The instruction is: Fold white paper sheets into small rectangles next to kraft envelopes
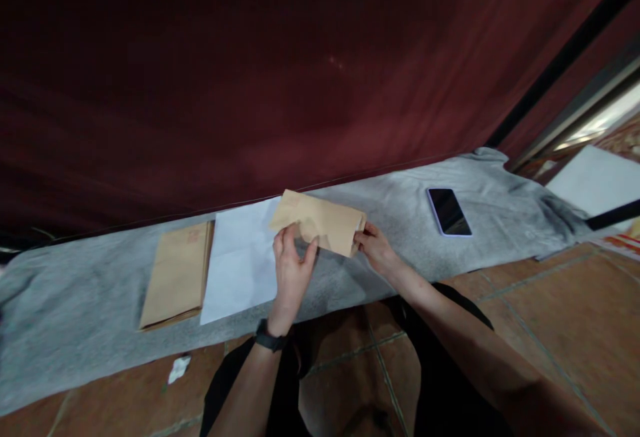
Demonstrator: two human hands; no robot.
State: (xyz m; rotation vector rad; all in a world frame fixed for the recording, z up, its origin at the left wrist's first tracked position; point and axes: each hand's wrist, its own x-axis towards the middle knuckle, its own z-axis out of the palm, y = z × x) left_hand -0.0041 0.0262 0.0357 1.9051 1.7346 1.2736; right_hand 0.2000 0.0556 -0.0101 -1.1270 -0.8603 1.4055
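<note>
A brown paper envelope (325,219) is held slightly tilted over the grey cloth, its left part over the white sheets of paper (240,257). My left hand (291,267) grips its lower edge, thumb and fingers some way apart along that edge. At the envelope's right end, my right hand (376,248) has its fingers closed at the opening. A bit of white paper shows inside there. The fingertips of my right hand are partly hidden by the envelope. Left of the white sheets lies a stack of brown envelopes (175,274).
Grey cloth (100,297) covers the long, low surface. A phone (450,212) in a light purple case lies to the right. Behind rises a dark red panel (300,90). A crumpled white scrap (179,369) lies on the tiled floor (565,310).
</note>
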